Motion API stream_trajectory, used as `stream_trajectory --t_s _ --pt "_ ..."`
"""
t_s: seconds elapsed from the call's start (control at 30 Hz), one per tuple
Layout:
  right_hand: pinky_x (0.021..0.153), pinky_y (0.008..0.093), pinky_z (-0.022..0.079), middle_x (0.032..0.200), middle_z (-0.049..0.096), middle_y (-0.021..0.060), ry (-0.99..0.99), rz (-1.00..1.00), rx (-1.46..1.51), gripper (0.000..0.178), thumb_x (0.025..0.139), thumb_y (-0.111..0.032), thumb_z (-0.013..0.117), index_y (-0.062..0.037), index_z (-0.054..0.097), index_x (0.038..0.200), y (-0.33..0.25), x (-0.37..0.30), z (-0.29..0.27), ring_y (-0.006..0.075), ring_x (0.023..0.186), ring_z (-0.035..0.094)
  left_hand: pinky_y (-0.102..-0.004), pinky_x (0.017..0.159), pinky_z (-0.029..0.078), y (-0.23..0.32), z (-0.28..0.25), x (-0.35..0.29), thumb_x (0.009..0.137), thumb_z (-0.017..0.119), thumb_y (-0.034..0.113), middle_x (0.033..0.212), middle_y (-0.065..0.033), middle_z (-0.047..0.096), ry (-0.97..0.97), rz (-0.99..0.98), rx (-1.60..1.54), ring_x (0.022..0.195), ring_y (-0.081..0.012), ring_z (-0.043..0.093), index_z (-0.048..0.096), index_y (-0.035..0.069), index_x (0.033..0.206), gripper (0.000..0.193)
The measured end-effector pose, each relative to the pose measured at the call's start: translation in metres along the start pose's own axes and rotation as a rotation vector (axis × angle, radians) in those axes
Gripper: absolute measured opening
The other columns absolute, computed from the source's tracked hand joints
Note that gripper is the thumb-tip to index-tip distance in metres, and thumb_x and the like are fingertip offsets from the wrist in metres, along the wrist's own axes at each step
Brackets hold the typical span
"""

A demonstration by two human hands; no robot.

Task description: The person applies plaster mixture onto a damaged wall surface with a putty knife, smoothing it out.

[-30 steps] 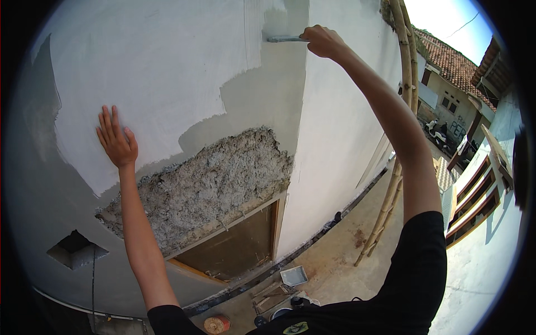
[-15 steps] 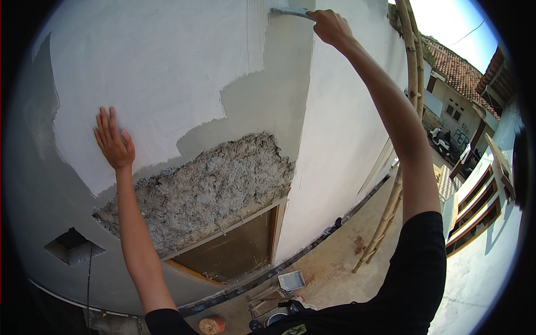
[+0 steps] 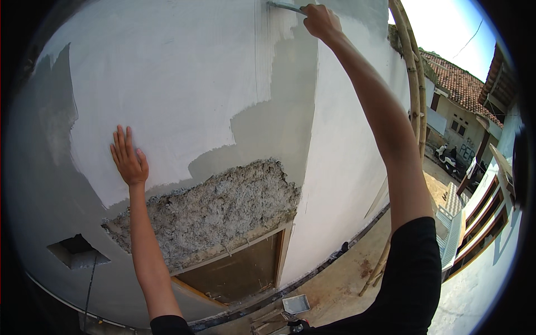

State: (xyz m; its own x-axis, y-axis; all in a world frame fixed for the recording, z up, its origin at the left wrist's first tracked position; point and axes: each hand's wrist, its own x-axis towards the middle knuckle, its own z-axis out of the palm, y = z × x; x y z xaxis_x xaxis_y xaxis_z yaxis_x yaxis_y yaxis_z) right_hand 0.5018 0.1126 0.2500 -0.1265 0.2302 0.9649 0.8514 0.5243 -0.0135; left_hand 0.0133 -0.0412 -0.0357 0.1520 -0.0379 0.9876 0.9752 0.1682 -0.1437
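My right hand (image 3: 322,23) is raised at the top of the view, fingers wrapped round the handle of a pale blue-grey paintbrush (image 3: 286,6). The brush's far end points left and meets the wall beside a white painted patch (image 3: 173,72). Streaky white strokes run down below it over grey plaster (image 3: 273,123). Lower on the left, my left hand (image 3: 129,161) lies flat against the white patch, fingers stretched upward and holding nothing. Rough broken masonry (image 3: 223,209) shows just below and right of that hand.
A wooden-framed opening (image 3: 234,268) sits under the broken masonry, and a square hole (image 3: 78,251) is at lower left. Bamboo poles (image 3: 413,61) stand beside the wall's right corner. A grey tray (image 3: 296,304) lies on the ground, with a shuttered window (image 3: 474,226) at far right.
My view has tilted up, so the wall sits lower in the picture. The paintbrush in my right hand has gone higher along the wall. My left hand keeps its place on the wall.
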Motion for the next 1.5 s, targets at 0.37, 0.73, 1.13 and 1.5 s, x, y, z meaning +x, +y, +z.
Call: stream_trajectory --t_s 0.37,0.73,1.13,1.5 --pt "0.077 0.047 0.053 0.102 0.069 0.0168 -0.328 -0.107 -0.231 0.03 0.081 -0.006 0.051 -0.0091 0.07 0.104 0.024 -0.007 -0.014 0.0376 0.092 0.066 -0.05 0.117 0.018 -0.005 0.0 0.003 0.093 0.034 0.023 0.155 -0.0084 0.033 -0.032 0.0 0.01 0.144 -0.0284 0.028 0.038 0.014 0.148 0.055" --pt "0.077 0.0493 0.053 0.102 0.069 0.0193 0.02 0.064 -0.253 0.042 0.08 -0.002 0.051 -0.0116 0.067 0.118 0.003 0.061 0.012 0.0402 0.093 0.065 -0.0493 0.117 0.019 0.003 0.004 -0.001 0.093 0.034 0.022 0.155 -0.0081 0.034 -0.043 -0.004 -0.003 0.144 -0.0285 0.028 0.038 0.014 0.147 0.055" --pt "0.077 0.0495 0.051 0.078 0.064 0.0215 0.204 -0.426 -0.41 0.019 0.076 -0.001 0.048 -0.0024 0.067 0.076 0.095 0.145 0.018 0.0409 0.081 0.064 -0.0504 0.117 0.019 0.017 0.019 0.002 0.093 0.034 0.023 0.155 -0.0085 0.034 0.003 -0.005 -0.036 0.143 -0.0293 0.03 0.039 0.014 0.147 0.055" --pt "0.069 0.0433 0.053 0.097 0.069 0.0176 -0.364 -0.188 -0.282 0.046 0.076 0.004 0.05 -0.0132 0.071 0.113 0.03 -0.012 -0.009 0.0325 0.084 0.066 -0.0512 0.116 0.019 -0.011 -0.007 0.007 0.094 0.033 0.024 0.155 -0.0085 0.034 -0.014 0.034 0.042 0.143 -0.0292 0.031 0.039 0.015 0.147 0.054"
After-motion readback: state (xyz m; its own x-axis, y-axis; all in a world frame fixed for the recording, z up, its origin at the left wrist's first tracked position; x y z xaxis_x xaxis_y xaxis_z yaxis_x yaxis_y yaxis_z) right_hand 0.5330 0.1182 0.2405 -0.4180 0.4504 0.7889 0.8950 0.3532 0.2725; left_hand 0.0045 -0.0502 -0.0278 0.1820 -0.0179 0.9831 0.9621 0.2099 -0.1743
